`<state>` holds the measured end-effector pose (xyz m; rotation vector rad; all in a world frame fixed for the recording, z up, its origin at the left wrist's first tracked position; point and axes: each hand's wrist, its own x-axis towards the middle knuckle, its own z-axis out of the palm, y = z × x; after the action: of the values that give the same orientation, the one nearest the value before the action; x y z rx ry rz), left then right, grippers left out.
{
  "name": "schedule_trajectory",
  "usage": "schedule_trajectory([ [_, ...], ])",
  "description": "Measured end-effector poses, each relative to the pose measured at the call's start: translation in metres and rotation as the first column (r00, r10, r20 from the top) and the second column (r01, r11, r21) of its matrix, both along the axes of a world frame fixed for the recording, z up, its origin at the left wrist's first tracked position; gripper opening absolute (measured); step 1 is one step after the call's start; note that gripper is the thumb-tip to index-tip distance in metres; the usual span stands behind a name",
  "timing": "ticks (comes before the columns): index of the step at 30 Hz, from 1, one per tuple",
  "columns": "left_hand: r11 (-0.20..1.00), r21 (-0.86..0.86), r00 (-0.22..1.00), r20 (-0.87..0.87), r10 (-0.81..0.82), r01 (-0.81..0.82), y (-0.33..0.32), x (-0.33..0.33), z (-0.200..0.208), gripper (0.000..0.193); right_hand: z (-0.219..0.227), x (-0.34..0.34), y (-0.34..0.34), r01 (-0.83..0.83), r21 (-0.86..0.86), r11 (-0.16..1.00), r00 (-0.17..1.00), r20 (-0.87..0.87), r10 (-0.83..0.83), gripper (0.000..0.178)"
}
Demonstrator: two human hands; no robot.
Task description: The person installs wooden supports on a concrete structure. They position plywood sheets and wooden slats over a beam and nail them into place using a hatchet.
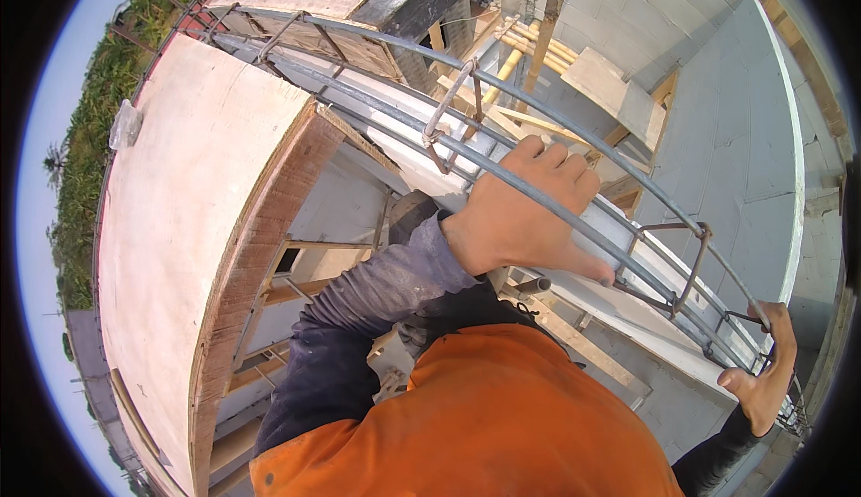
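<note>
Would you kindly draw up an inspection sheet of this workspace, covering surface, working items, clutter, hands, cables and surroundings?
Surface: pale plywood panel at the left.
Job's things: steel rebar cage, running diagonally across the view.
Clutter: crumpled clear plastic bag at the panel's outer edge.
Hands: left hand around the middle of the cage, right hand near its lower-right end; firmness of grip unclear.
Cables: nothing seen.
Surroundings: grey block walls, timber brace, green vegetation.
</note>
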<state>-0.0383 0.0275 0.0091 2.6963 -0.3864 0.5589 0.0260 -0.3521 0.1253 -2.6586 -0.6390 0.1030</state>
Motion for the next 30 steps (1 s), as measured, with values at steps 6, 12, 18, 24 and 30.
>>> schedule_trajectory([
  [6, 1.000, 0.006, 0.995, 0.100, 0.019, -0.020, -0.006, -0.016, 0.008, 0.079, 0.001, 0.019, 0.003, -0.293, -0.106, 0.950, 0.952, 0.059, 0.300, 0.124],
  [12, 0.980, 0.042, 0.976, 0.106, 0.190, -0.195, 0.028, -0.113, 0.076, 0.049, -0.011, 0.023, -0.005, -0.294, -0.137, 0.946, 0.956, -0.040, 0.291, 0.113],
  [18, 0.511, 0.023, 0.505, -0.117, 0.855, -0.860, 0.122, -0.228, 0.148, 0.076, -0.008, 0.030, -0.009, -0.335, -0.045, 0.941, 0.941, -0.068, 0.332, 0.107],
  [24, 0.484, 0.241, 0.410, -0.299, 0.862, -0.841, 0.183, -0.298, 0.120, 0.096, 0.014, 0.048, -0.012, -0.496, -0.082, 0.865, 0.854, -0.229, 0.468, 0.134],
  [30, 0.558, 0.300, 0.506, -0.237, 0.830, -0.774, 0.181, -0.284, 0.106, 0.086, 0.003, 0.044, 0.055, -0.485, -0.066, 0.872, 0.829, -0.351, 0.435, 0.162],
])
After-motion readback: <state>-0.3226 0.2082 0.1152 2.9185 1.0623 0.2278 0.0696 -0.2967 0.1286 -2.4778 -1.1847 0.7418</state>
